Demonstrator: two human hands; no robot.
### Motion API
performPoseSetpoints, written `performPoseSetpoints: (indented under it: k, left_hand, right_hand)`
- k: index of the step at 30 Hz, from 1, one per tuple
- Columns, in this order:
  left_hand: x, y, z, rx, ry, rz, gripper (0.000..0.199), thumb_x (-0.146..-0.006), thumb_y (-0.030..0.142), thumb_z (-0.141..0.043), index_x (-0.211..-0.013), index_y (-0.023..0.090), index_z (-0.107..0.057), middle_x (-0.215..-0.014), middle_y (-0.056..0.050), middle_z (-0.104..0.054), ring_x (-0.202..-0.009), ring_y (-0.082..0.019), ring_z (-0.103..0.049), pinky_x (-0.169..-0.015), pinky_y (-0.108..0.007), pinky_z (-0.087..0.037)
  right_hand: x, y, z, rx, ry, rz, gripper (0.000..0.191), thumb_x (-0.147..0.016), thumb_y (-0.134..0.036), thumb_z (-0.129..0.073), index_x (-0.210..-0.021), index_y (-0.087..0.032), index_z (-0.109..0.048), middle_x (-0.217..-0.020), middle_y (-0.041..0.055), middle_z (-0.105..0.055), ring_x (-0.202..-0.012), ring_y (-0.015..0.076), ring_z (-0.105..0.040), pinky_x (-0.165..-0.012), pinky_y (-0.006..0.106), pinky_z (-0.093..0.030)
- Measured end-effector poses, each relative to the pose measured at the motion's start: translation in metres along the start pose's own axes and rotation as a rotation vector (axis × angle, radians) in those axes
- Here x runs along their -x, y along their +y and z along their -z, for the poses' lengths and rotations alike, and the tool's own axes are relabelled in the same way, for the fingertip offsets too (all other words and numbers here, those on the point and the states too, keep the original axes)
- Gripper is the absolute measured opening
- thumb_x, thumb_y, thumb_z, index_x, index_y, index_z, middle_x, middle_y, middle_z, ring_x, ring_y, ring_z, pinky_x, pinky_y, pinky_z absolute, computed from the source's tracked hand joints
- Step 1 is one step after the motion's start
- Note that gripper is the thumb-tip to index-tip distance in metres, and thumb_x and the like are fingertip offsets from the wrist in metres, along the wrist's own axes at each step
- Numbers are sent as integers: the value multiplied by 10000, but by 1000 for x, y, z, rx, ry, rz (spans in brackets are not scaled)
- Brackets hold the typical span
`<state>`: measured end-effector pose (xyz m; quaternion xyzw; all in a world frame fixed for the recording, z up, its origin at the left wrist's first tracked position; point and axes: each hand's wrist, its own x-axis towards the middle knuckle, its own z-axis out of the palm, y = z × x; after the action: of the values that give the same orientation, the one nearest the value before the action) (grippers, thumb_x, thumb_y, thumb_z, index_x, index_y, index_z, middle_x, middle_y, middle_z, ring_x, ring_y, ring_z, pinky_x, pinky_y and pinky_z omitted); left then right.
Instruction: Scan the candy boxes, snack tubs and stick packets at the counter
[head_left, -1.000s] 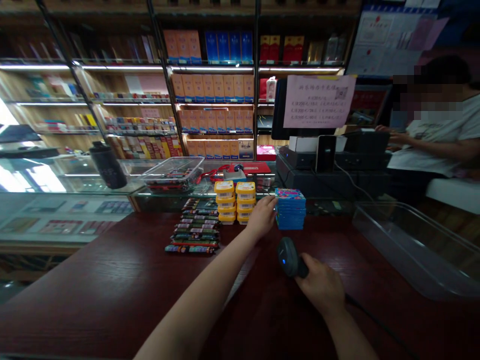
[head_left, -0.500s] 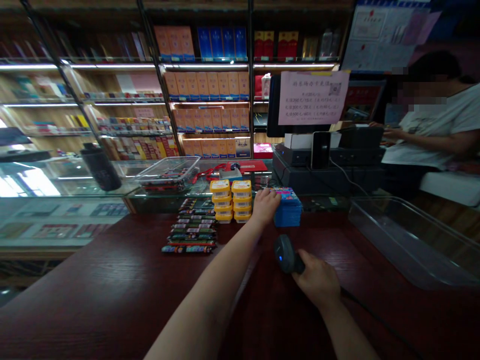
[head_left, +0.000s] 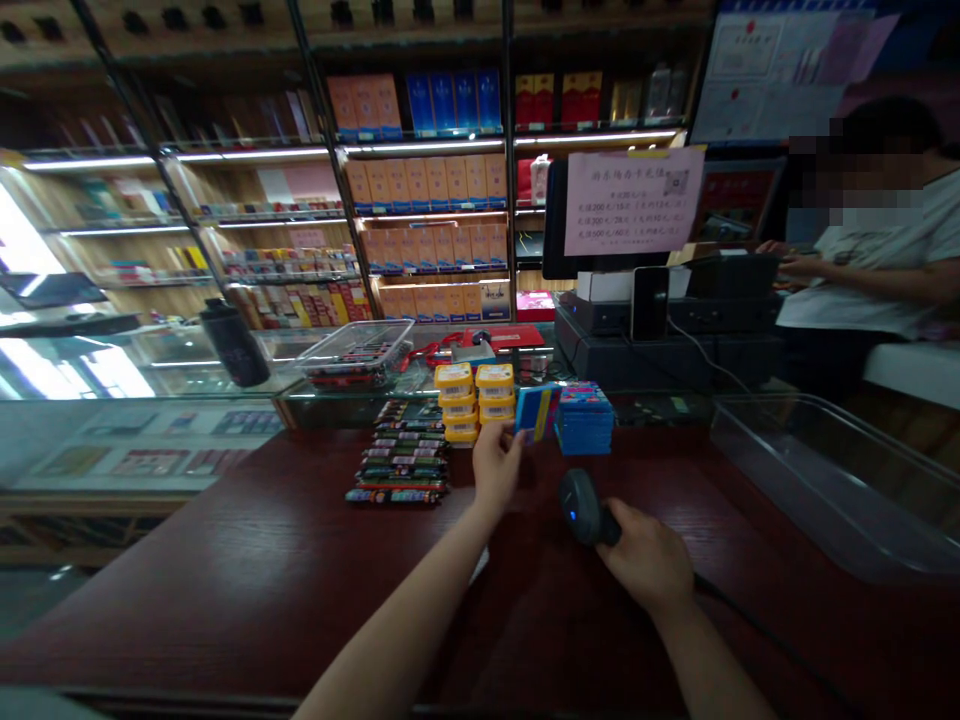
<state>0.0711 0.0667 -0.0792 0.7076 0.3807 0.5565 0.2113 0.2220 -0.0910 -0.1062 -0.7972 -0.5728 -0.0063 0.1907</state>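
Note:
My left hand (head_left: 498,462) pinches a thin blue box (head_left: 535,414) with a yellow stripe, tilted up above the counter. Just right of it stands a stack of similar blue boxes (head_left: 585,428) with colourful tops. My right hand (head_left: 651,556) is wrapped round the handle of a black barcode scanner (head_left: 582,506), whose blue light is lit and whose cable trails to the lower right. Left of the blue boxes are two stacks of yellow tubs (head_left: 459,408). A row of dark printed pens (head_left: 401,465) lies beside the tubs.
At right sits a clear plastic bin (head_left: 817,490); another clear tray (head_left: 360,350) holds pens at the back. A dark bottle (head_left: 234,342) stands on the glass case. Behind are a phone (head_left: 649,302) and a monitor with a pink notice (head_left: 630,200). A person (head_left: 870,250) stands at far right.
My left hand has moved off the top of the blue stack, back and to the left, and now holds one blue box. The scanner stays in my right hand.

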Motion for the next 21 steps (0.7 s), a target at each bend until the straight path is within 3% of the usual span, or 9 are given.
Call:
performPoseSetpoints:
  k: [3,6,10,13,21]
  left_hand:
    - [35,-19,3,447,-4,378,315,-731,401,-656,-887,134,-597,-776,-41,-641,-641,-134,-589,-577,-260,-503]
    - [52,-28,7,661,30,561,429,-598,418,-761,-854,119,-588,-789,-47,-656,-643,-132,-615,-578,-261,-527]
    - [54,-28,11,764,71,633,467,-529,351,-814,-863,110,-594,-734,-34,-668,-602,-129,-633,-618,-278,-547]
    - [54,-29,12,842,95,674,540,-497,286,-834,-948,108,-597,-771,-57,-695,-651,-180,-676,-691,-343,-566]
    - [55,-34,15,996,105,701,491,-575,262,-811,-979,108,-580,-871,-100,-712,-814,-259,-704,-839,-439,-548]
  right_hand:
    - [2,0,0,4,10,7,176,-787,-306,-556,-949,-267,-611,-842,5,-703,-782,214,-666,-591,290,-336]
    - [4,-2,1,12,9,-9,186,-796,-312,-542,-961,-271,-619,-849,12,-708,-783,222,-669,-593,295,-344]
    - [3,-6,6,-7,1,-43,202,-782,-327,-558,-961,-275,-634,-845,30,-717,-789,245,-672,-593,297,-357]
    - [1,-6,10,-98,-1,-36,218,-749,-354,-586,-939,-265,-647,-820,43,-721,-774,255,-671,-588,299,-378]
    - [9,-15,15,-760,-8,20,367,-634,-419,-676,-912,-179,-678,-895,74,-729,-832,221,-664,-738,305,-486]
